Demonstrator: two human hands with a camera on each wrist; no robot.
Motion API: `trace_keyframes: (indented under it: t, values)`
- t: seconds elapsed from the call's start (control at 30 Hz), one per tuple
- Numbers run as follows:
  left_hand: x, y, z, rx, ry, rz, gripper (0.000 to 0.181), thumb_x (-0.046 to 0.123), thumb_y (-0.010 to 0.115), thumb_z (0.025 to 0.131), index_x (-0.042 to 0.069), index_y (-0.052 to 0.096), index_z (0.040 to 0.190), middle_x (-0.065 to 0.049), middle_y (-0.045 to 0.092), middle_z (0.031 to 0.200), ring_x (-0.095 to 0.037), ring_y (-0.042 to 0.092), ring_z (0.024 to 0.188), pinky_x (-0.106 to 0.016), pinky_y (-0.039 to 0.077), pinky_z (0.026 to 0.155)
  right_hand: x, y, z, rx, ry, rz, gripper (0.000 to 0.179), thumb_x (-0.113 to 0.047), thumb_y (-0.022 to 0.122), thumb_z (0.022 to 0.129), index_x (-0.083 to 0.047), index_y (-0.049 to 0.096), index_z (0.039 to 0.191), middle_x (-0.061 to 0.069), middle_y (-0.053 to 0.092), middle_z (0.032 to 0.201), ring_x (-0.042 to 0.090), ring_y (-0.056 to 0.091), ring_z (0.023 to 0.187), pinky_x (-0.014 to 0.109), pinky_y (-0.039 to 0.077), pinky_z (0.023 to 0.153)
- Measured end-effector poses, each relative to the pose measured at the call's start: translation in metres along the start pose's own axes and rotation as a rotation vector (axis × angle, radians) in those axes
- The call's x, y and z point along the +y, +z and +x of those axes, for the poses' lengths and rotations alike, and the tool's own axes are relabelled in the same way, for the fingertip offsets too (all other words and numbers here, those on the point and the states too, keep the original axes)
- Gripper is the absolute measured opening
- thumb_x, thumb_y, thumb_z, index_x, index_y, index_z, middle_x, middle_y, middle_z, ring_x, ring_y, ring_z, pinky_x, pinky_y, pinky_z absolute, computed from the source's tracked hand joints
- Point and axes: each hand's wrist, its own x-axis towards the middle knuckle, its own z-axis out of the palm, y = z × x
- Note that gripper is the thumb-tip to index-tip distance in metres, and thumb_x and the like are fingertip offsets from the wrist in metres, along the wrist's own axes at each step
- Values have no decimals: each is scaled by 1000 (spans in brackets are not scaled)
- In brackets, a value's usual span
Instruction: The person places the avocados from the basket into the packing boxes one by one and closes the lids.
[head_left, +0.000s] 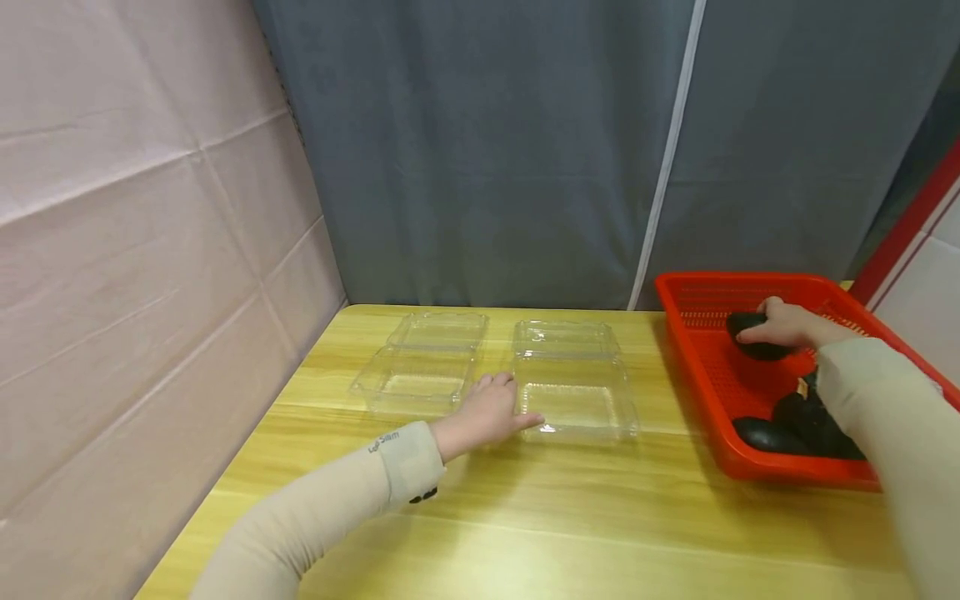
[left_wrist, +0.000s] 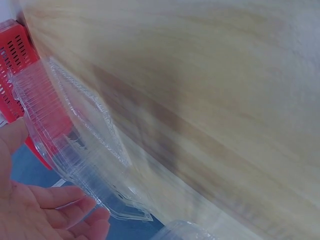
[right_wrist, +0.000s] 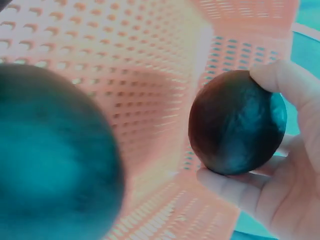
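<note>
In the head view my right hand grips a dark oval avocado inside the red plastic basket. The right wrist view shows thumb and fingers around this glossy, nearly black avocado. Another avocado looms large and blurred at the left there. Several more dark ones lie in the basket's near end, partly behind my right sleeve. My left hand, thumb and fingers spread, is at the left edge of the right-hand clear plastic clamshell container; whether it touches is unclear.
A second clear clamshell container stands to the left with its lid laid back. Both containers sit on a wooden table. A grey curtain hangs behind the table, and a pale pink wall covering runs along the left.
</note>
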Motion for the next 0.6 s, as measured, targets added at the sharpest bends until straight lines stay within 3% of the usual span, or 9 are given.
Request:
trace_keyframes:
  t: [0.07, 0.3, 0.43, 0.6]
  values:
    - [0, 1, 1, 5, -1, 3, 66, 58, 52, 84, -1, 58, 113, -13, 46, 134, -27, 46, 112, -36, 37, 97, -6, -5, -2, 9, -6, 16, 60, -31, 62, 83, 14, 29, 104, 27, 44, 91, 31, 48, 78, 35, 48, 62]
    - [1, -2, 3, 10, 4, -2, 52, 58, 56, 81, 7, 62, 82, -13, 49, 131, -28, 48, 111, -36, 36, 96, -38, -24, -7, 45, -11, 113, 62, -34, 56, 87, 16, 26, 111, 31, 37, 100, 28, 51, 77, 35, 50, 59]
    - [1, -5, 4, 6, 1, -7, 52, 58, 58, 80, 6, 63, 87, -13, 51, 129, -28, 48, 111, -36, 36, 95, -63, -31, -7, 65, -22, 149, 66, -37, 54, 88, 15, 24, 115, 32, 36, 106, 31, 51, 84, 35, 50, 64]
    - [1, -6, 5, -5, -7, 1, 50, 58, 58, 79, 9, 62, 83, -12, 50, 131, -29, 47, 112, -36, 37, 93, -95, -30, -6, 78, -38, 161, 69, -41, 52, 89, 14, 24, 120, 31, 37, 111, 35, 47, 92, 34, 49, 69]
